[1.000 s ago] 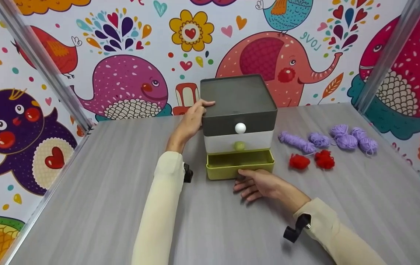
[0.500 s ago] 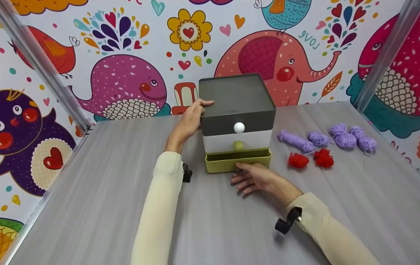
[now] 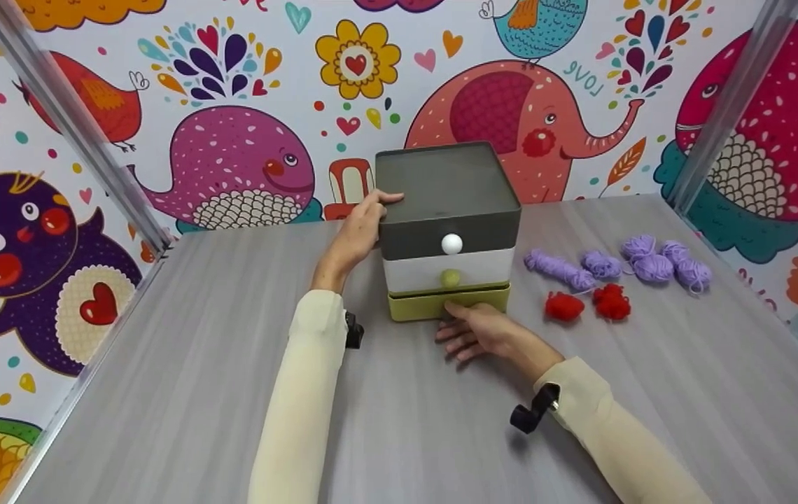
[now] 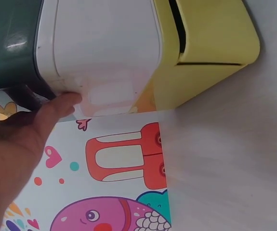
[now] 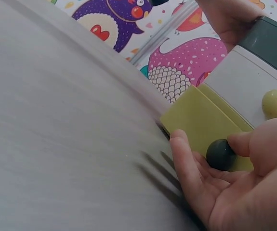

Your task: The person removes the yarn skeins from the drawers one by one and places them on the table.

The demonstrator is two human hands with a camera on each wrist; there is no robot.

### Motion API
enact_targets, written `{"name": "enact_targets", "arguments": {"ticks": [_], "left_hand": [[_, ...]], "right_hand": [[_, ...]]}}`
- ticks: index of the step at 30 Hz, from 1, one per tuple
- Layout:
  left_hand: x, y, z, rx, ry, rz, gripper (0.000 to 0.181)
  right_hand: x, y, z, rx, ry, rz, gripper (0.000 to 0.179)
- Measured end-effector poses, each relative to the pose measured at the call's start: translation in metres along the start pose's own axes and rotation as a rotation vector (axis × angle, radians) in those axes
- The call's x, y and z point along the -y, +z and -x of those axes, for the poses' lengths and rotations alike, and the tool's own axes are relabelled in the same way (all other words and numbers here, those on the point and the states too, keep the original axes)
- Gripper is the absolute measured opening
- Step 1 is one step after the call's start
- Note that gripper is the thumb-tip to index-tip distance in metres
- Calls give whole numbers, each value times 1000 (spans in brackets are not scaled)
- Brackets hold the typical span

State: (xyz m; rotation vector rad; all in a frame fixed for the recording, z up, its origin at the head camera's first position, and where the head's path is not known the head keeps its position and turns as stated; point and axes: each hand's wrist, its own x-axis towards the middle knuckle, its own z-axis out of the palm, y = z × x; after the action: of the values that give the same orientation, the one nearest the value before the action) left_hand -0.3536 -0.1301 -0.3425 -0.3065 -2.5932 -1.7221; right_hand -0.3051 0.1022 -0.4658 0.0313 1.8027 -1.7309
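Note:
A small three-tier drawer box (image 3: pixel 448 182), dark grey above, white in the middle and yellow-green below, stands upright on the table. My left hand (image 3: pixel 362 227) grips its left upper side, a finger over the top edge; in the left wrist view the thumb (image 4: pixel 66 103) lies against the white tier. The bottom yellow-green drawer (image 3: pixel 416 306) sticks out slightly, with a thin gap above its front. At that drawer's dark round knob (image 5: pixel 220 154), my right hand (image 3: pixel 479 330) holds on with the thumb against it and fingers beneath. A white knob (image 3: pixel 451 243) and a green knob (image 3: pixel 450 278) are above.
Right of the box lie several lilac yarn bundles (image 3: pixel 558 269) and two red yarn balls, one nearer the box (image 3: pixel 564 306) and one farther right (image 3: pixel 612 302). A printed cartoon wall (image 3: pixel 245 161) with metal posts (image 3: pixel 84 119) borders the grey table (image 3: pixel 231 364).
The bottom drawer has slid inward from well out to nearly flush, the right hand moving forward with it. The left hand stays on the box's side.

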Motion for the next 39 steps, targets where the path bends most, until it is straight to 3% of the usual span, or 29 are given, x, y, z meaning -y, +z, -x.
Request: {"name": "enact_targets", "arguments": {"ticks": [11, 21, 27, 33, 39], "left_hand": [[2, -1, -1, 14, 34, 15, 41], [2, 0, 0, 3, 6, 29, 41], [3, 2, 1, 0, 35, 53, 42], [4, 6, 2, -39, 110, 19, 44], [8, 12, 6, -135, 129, 22, 45]], "right_hand": [[7, -2, -4, -11, -8, 56, 52], [4, -3, -6, -8, -11, 68, 54], [2, -5, -6, 13, -19, 78, 55], [1, -8, -6, 31, -30, 74, 54], [-1, -10, -7, 62, -46, 74, 56]]}}
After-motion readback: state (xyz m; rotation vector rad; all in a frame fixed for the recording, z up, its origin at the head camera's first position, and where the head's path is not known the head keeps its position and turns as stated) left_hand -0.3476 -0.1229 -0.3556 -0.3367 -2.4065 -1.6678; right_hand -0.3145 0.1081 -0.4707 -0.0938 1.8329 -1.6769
